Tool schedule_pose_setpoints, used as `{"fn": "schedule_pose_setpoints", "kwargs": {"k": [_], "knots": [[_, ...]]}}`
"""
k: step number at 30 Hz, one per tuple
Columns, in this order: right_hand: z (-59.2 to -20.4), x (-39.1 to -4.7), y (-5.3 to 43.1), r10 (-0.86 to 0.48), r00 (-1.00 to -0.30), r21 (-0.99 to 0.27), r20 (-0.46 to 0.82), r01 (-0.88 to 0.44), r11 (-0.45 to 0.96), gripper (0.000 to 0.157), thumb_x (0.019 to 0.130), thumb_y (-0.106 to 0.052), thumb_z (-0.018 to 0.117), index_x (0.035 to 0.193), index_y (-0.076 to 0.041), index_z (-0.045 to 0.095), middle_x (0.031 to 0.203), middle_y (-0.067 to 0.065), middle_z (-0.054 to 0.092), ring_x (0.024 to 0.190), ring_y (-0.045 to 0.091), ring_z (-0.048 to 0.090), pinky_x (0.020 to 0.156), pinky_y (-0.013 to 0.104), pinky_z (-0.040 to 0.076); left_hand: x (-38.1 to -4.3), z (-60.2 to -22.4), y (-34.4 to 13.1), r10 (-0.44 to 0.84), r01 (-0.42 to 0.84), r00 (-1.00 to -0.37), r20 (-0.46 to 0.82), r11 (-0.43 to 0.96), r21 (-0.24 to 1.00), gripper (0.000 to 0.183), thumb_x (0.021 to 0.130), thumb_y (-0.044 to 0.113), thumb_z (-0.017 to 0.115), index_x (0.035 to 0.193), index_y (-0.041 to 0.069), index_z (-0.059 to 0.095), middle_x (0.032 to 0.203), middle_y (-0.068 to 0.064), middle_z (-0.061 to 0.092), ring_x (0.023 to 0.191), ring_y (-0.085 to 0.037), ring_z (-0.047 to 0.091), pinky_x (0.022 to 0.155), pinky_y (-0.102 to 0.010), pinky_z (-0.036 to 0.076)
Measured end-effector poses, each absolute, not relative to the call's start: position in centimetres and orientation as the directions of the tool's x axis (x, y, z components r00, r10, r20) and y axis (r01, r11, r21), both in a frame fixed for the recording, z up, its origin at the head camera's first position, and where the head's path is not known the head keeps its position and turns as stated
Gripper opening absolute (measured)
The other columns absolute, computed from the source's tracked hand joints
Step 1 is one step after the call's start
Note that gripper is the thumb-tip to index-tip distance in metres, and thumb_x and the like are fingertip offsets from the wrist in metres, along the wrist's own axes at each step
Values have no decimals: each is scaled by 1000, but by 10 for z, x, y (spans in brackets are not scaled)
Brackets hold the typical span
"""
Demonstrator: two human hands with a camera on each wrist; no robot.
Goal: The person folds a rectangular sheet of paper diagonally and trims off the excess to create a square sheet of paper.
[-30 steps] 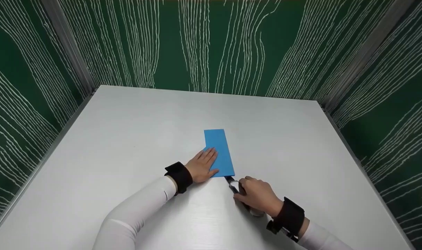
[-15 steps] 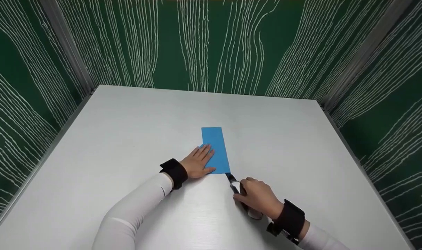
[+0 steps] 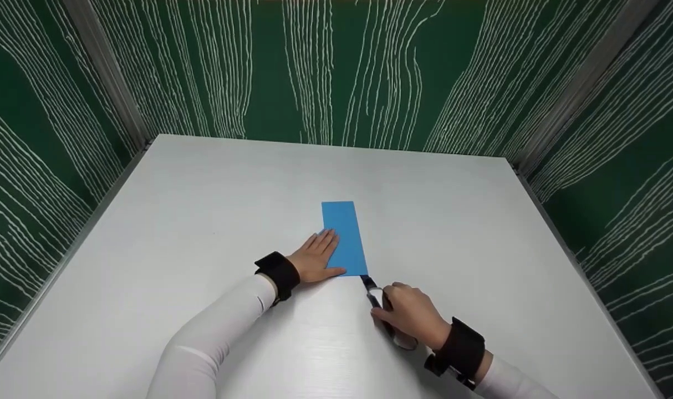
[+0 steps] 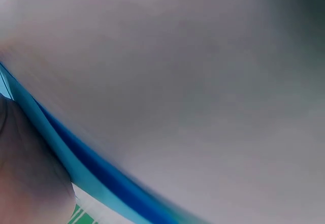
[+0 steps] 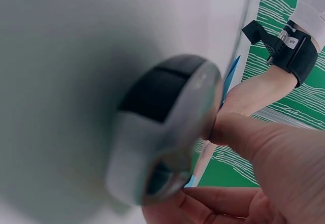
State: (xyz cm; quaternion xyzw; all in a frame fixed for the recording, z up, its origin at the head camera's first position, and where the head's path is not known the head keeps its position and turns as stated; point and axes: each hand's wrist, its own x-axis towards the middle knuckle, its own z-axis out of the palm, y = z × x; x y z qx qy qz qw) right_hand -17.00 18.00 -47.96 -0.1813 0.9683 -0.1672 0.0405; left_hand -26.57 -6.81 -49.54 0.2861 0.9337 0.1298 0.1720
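Observation:
A blue rectangular sheet (image 3: 347, 244), apparently paper, lies lengthwise on the white table. My left hand (image 3: 316, 257) rests flat on its left side, fingers spread and thumb near its front edge. In the left wrist view, the blue sheet (image 4: 76, 158) shows more than one layer along its edge. With curled fingers, my right hand (image 3: 411, 310) grips a grey-and-black hand tool (image 3: 374, 298); its dark tip meets the sheet's front right corner. The rounded rear end of the hand tool (image 5: 167, 102) fills the right wrist view; its exact kind is unclear, partly hidden by the fingers.
The white tabletop (image 3: 231, 183) stretches around the sheet on all sides. Green panels with wavy white lines (image 3: 270, 83) stand behind and beside it, joined by grey posts (image 3: 112, 72). Black straps with cameras circle both wrists.
My left hand and the blue sheet have shifted slightly left and away from me, mostly in the first half second. The right hand and its tool stay almost in place.

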Motion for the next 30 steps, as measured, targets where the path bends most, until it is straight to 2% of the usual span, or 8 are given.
{"fn": "schedule_pose_setpoints", "kwargs": {"k": [10, 16, 22, 30], "knots": [[-479, -169, 181, -364, -931, -324, -11, -341, 882, 36, 85, -24, 84, 68, -12, 54, 71, 0, 52, 59, 12, 47, 53, 26, 35, -275, -512, -68, 564, 480, -782, -264, 816, 322, 86, 107, 58, 38, 166, 8, -1, 175, -12, -8, 164, -27, -9, 134, -45, -4], [-477, -170, 181, -365, -931, -325, -11, -342, 882, 35, 86, -23, 82, 69, -11, 55, 73, 1, 53, 60, 12, 48, 54, 27, 36, -284, -523, -68, 566, 488, -786, -248, 815, 313, 89, 106, 61, 38, 166, 8, 0, 175, -12, -7, 164, -27, -7, 134, -46, -1], [-478, -167, 185, -386, -922, -268, 38, -381, 885, 29, 86, -21, 81, 72, -10, 58, 74, 2, 52, 57, 13, 47, 51, 30, 38, -278, -515, -67, 566, 487, -782, -262, 817, 310, 87, 107, 58, 37, 166, 8, -1, 175, -12, -8, 164, -27, -9, 134, -45, -3], [-480, -169, 188, -402, -912, -203, 87, -411, 889, 28, 86, -22, 80, 72, -10, 59, 73, 3, 53, 57, 14, 50, 50, 32, 42, -269, -501, -67, 568, 486, -786, -244, 811, 325, 83, 108, 53, 41, 166, 4, 6, 175, -16, -2, 164, -30, -3, 134, -47, 1]]}}
